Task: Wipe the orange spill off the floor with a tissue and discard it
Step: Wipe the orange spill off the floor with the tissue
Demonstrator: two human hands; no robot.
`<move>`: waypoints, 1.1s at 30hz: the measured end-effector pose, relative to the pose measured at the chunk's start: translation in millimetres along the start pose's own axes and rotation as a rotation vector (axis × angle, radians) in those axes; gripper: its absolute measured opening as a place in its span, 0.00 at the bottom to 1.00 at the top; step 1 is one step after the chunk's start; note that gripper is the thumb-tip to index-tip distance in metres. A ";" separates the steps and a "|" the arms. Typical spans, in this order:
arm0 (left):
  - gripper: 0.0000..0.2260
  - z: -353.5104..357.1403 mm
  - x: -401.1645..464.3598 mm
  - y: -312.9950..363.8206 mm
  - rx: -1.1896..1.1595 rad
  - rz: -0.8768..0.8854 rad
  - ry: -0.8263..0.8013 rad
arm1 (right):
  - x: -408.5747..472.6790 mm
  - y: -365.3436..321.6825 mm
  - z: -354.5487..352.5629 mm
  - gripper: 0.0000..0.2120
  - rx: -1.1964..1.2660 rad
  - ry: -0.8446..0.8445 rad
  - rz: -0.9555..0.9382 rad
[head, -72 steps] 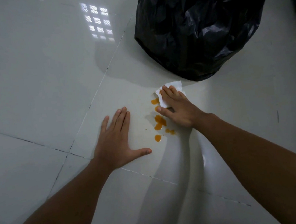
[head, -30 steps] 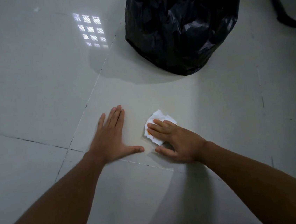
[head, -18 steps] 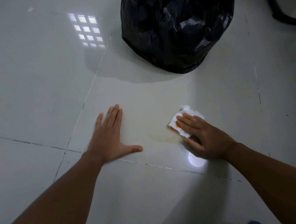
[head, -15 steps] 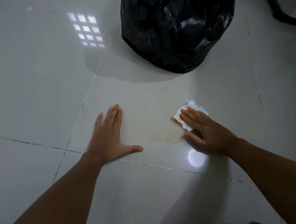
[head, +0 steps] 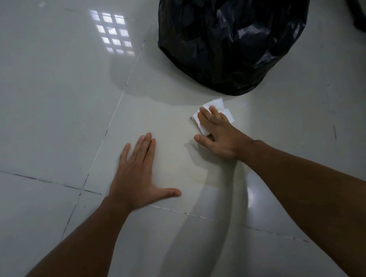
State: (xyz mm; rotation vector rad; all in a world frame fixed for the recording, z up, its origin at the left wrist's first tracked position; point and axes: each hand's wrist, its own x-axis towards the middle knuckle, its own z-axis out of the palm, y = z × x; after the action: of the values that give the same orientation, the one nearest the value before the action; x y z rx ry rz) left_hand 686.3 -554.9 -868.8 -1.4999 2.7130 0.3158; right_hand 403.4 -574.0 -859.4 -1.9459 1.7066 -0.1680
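Open floor (head: 37,97) left; bag (head: 234,31) just beyond tissue (head: 217,104). Right hand (head: 219,134) flat, pressed on crumpled white tissue, orange-stained edge. Left hand (head: 136,179) splayed flat, empty. Faint smear (head: 204,176) between.

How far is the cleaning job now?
Done: no orange drops remain, only a faint yellowish smear on the floor. In hand: the right hand presses the tissue flat. Left: wipe the smear, then discard the tissue; a black bag stands nearby.
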 end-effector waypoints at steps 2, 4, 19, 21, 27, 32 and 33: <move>0.64 1.1 0.2 -0.7 -0.003 -0.001 -0.002 | 1.8 -3.5 4.6 0.37 -0.005 0.033 -0.024; 0.64 0.8 0.3 -0.3 0.000 -0.004 -0.002 | 1.1 -3.4 5.2 0.37 -0.006 0.043 -0.037; 0.64 -0.2 0.7 0.7 -0.014 -0.013 -0.001 | -9.4 -23.4 3.3 0.41 0.124 0.013 0.081; 0.64 0.5 0.5 0.0 -0.018 -0.012 -0.007 | -7.1 -27.9 4.3 0.40 0.097 -0.038 0.044; 0.65 1.7 0.7 -0.9 -0.022 -0.012 -0.015 | -14.8 -28.6 10.8 0.32 -0.042 -0.115 -0.205; 0.64 1.1 0.7 -0.8 -0.023 -0.004 -0.021 | -31.7 -31.9 16.2 0.27 -0.036 -0.110 -0.316; 0.64 0.8 0.5 -0.4 -0.019 -0.005 -0.021 | -35.9 -33.7 17.2 0.27 -0.041 -0.107 -0.330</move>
State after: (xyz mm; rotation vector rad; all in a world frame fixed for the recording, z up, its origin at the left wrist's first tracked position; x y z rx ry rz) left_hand 686.3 -555.4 -869.7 -1.4989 2.6970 0.3565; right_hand 433.8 -532.8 -849.0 -2.2148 1.3230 -0.1464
